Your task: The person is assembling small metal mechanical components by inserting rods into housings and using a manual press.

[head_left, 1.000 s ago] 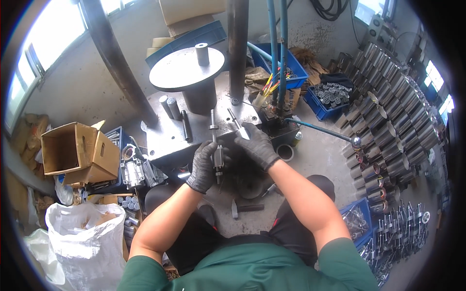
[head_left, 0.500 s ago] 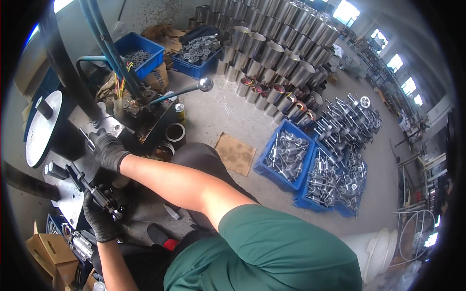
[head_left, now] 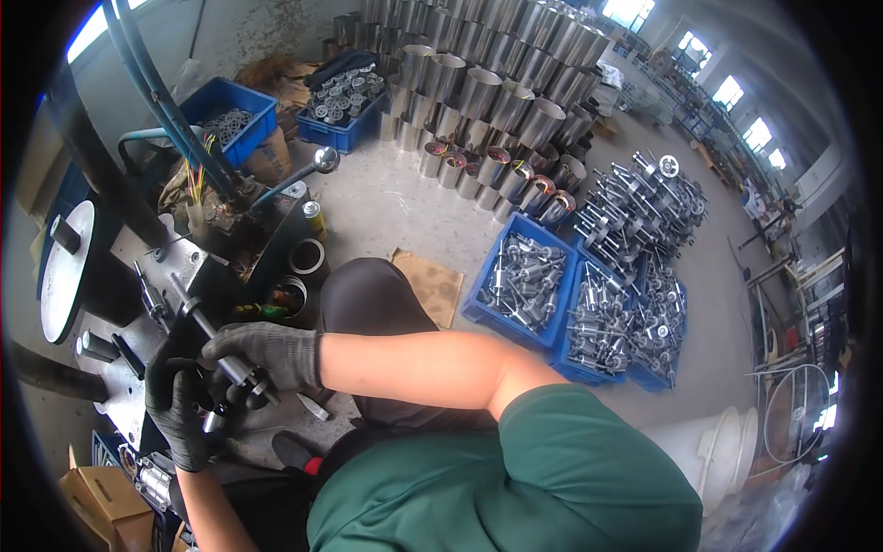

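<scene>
Shaft [head_left: 237,371] is sitting in the right hand [head_left: 276,357], whose gloved fingers are wrapping around its thicker part. Its long end is pointing ahead and leftward, and its short end is projecting below the right fingers. The left hand [head_left: 177,414] is curling just beside the shaft; whether it is gripping or touching anything cannot be told.

The step in hand appears to be handling the shaft at the near edge of the steel table [head_left: 118,397]. The next move is probably calling for a firm right grip and control of the long end.

Just beyond that end, a second shaft [head_left: 152,299] is resting on the table. Ahead of the left hand, a black rod [head_left: 127,354] and short cylinders [head_left: 97,347] are limiting the room, with a round plate [head_left: 60,285] standing farther off. Ahead of the right hand, a ball-ended lever [head_left: 325,159] is reaching out over the floor.

Wider room is opening rightward of the right hand, past the knee [head_left: 372,294], where a cardboard sheet [head_left: 430,283] is lying. Beyond it, a blue crate [head_left: 506,331] is bounding that room, and stacked steel tubes [head_left: 480,92] are standing farthest ahead.
</scene>
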The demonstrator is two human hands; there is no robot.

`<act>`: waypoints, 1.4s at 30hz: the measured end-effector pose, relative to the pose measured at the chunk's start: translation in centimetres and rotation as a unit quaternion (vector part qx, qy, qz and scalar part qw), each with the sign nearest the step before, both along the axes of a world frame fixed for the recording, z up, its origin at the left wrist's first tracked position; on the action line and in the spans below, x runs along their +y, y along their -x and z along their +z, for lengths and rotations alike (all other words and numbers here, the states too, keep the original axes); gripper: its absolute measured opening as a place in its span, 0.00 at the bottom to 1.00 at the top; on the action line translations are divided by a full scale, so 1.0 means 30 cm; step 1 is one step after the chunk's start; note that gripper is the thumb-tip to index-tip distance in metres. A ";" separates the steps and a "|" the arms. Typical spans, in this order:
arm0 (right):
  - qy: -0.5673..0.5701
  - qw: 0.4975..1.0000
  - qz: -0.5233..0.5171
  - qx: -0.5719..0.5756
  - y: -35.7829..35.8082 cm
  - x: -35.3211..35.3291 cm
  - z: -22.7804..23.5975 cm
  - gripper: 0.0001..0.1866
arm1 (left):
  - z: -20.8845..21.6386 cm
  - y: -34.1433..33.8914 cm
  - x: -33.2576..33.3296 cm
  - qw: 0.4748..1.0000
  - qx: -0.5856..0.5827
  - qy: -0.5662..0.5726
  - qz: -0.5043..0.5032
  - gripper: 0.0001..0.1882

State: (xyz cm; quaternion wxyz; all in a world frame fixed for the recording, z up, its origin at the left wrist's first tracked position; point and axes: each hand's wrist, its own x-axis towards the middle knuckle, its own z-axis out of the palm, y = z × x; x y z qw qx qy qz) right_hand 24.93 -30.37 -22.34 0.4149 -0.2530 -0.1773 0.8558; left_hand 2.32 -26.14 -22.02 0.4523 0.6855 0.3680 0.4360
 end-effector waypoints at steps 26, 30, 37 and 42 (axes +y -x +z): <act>0.075 0.475 -0.499 -0.721 -1.302 -0.859 -1.065 0.15 | -0.265 -0.022 0.025 0.900 0.395 0.021 -0.184 0.14; 0.018 0.588 -0.317 -0.744 -1.023 -0.516 -1.133 0.12 | -0.335 0.013 0.052 0.866 0.459 0.017 -0.198 0.15; -0.122 0.670 -0.009 -0.732 -0.781 -0.068 -1.293 0.27 | -0.369 -0.025 0.056 0.829 0.507 0.054 -0.229 0.16; -0.218 0.605 0.158 -0.749 -0.704 0.167 -1.256 0.21 | -0.364 -0.026 0.086 0.802 0.546 0.092 -0.225 0.23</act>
